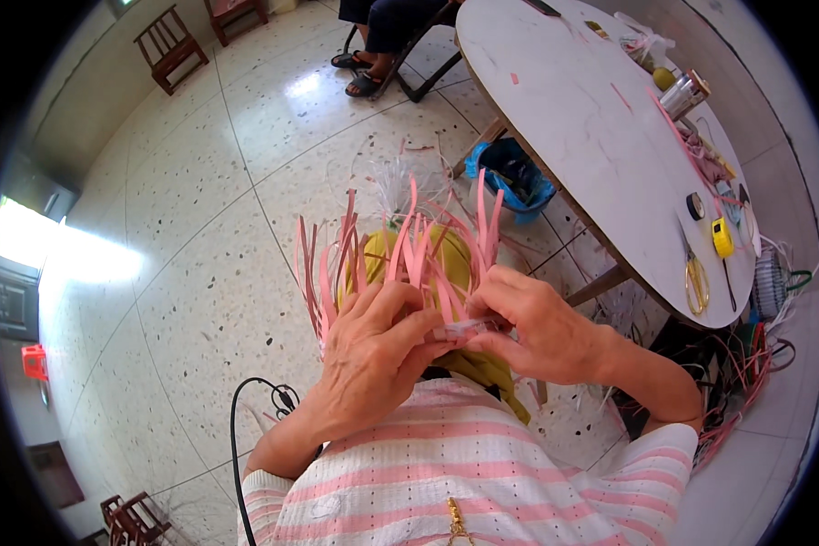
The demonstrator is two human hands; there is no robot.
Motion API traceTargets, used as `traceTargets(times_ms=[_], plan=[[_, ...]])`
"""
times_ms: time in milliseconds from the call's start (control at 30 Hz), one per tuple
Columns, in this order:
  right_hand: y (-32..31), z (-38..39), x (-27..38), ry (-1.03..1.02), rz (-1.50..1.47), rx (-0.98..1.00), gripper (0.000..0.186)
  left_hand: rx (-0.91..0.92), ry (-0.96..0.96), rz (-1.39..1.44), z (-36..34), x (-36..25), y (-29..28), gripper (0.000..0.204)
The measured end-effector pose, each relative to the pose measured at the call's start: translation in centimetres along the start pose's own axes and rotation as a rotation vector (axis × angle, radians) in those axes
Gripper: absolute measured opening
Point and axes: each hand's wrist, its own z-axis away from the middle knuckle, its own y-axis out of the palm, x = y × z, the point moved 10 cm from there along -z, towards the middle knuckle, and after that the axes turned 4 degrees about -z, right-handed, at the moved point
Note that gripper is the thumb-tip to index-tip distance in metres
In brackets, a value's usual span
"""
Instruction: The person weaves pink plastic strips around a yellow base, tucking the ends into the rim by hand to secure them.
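Note:
Above my lap, both hands grip a partly woven piece of pink and white flat strips [460,330]. My left hand [373,346] pinches its left part, fingers curled over the edge. My right hand [546,332] is closed on the right end, with thumb and forefinger pressed together around the strips. Long loose pink strips [416,259] fan up and away from the woven band, some darker pink at the left. Beneath them lies yellow-green cloth [373,250] over my lap. My fingers hide much of the weave.
At the right stands a white oval table [582,118] with scissors [696,278], a yellow tape measure [722,237] and a black tape roll [695,207]. A blue-lined bin [519,196] sits beside it. Loose strips [728,400] lie below. A seated person's feet [364,82] show ahead.

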Motion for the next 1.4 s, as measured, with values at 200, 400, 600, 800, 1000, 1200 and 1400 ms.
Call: traceTargets(times_ms=[200,400,600,800,1000,1200,1400], plan=[[0.4,0.4,-0.4,0.057,-0.043,0.071,0.029,-0.029,0.023,0.003,0.0,-0.2,-0.1,0.03],[0.6,0.6,-0.1,0.004,-0.016,0.001,0.023,-0.064,0.036,-0.006,0.0,-0.2,-0.2,0.029],[-0.2,0.3,-0.3,0.097,-0.119,0.086,0.021,-0.054,0.035,0.02,0.3,-0.3,-0.1,0.029],[-0.2,-0.7,-1.5,0.138,-0.251,0.204,0.019,-0.082,0.069,0.019,0.2,-0.7,-0.2,0.033],[0.5,-1.1,-2.2,0.296,-0.327,0.393,0.014,-0.059,0.072,0.015,0.5,-0.9,0.2,0.031],[-0.2,-2.5,-0.8,0.023,-0.167,0.326,0.026,-0.047,0.089,0.012,0.4,-1.0,0.2,0.03],[0.8,-3.1,-0.8,-0.041,-0.041,0.482,0.031,-0.057,0.141,0.028,0.2,-1.6,0.1,0.032]])
